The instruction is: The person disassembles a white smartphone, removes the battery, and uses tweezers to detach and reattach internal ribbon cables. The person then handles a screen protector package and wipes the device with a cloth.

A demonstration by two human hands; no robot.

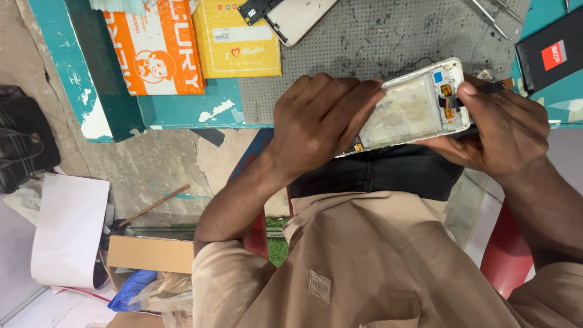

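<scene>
We record a teal-painted workbench (182, 109), its paint chipped in patches. On it lies a grey perforated mat (376, 42). An orange padded envelope (155, 48) and a yellow padded envelope (240, 42) lie side by side at the left, touching. A phone panel (291, 17) and tweezers (489, 15) rest on the mat; a black box (549, 54) sits at the right edge.

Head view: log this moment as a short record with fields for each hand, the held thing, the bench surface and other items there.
left hand: left hand wraps one end of the opened phone
right hand: right hand grips the other end, one of its fingers pressed near the orange connectors
held thing: opened phone, white frame, insides exposed, held just above the bench edge
surface: grey dotted mat on a teal bench
other items: orange packet, yellow packet, tweezers, black box
</scene>
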